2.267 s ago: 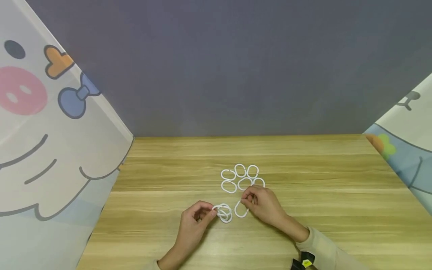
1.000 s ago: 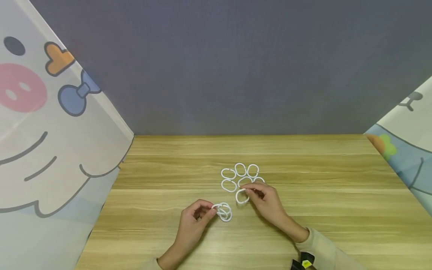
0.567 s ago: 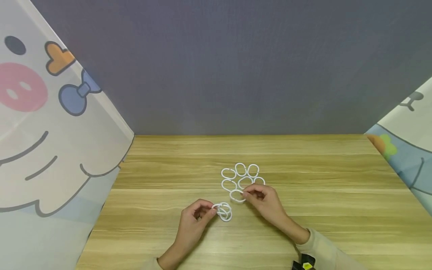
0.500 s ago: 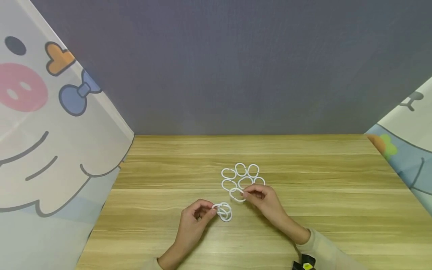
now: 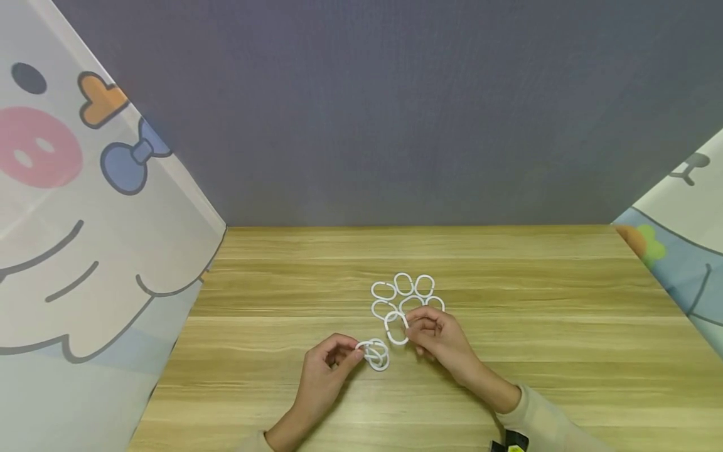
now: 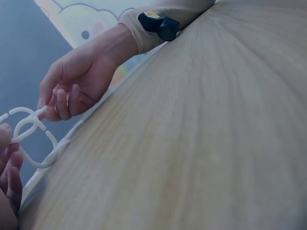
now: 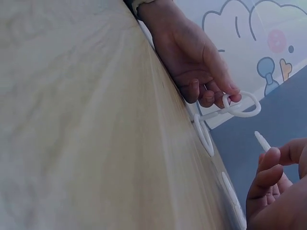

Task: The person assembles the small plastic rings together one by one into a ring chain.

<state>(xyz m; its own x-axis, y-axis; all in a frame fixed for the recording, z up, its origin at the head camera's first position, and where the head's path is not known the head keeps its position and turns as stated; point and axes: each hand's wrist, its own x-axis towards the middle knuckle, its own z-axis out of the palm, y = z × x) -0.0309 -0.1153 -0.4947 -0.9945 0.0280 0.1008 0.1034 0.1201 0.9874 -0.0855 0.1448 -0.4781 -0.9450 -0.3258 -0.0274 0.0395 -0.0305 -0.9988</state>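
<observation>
My left hand (image 5: pixel 324 373) pinches a small cluster of linked white plastic rings (image 5: pixel 378 363) between thumb and fingertips, close over the table. In the left wrist view these linked rings (image 6: pixel 41 164) hang from the fingertips, and gaps show in them. Just to the right, my right hand (image 5: pixel 443 339) pinches one white oval split ring (image 5: pixel 398 344) by its right side, tilted up toward the camera. It overlaps the nearest loose ring in the head view. Behind it, several white rings (image 5: pixel 403 274) lie flat in a group, one partly hidden by my right fingers.
The wooden table (image 5: pixel 271 276) runs back to a grey partition (image 5: pixel 361 113). Printed cartoon panels stand at the left (image 5: pixel 130 251) and right (image 5: pixel 691 213). A black wrist device (image 5: pixel 515 439) sits at the right sleeve.
My right hand has carried its ring away from the front, toward the loose group and slightly left, then turned it more upright. The left hand keeps its place with the linked rings.
</observation>
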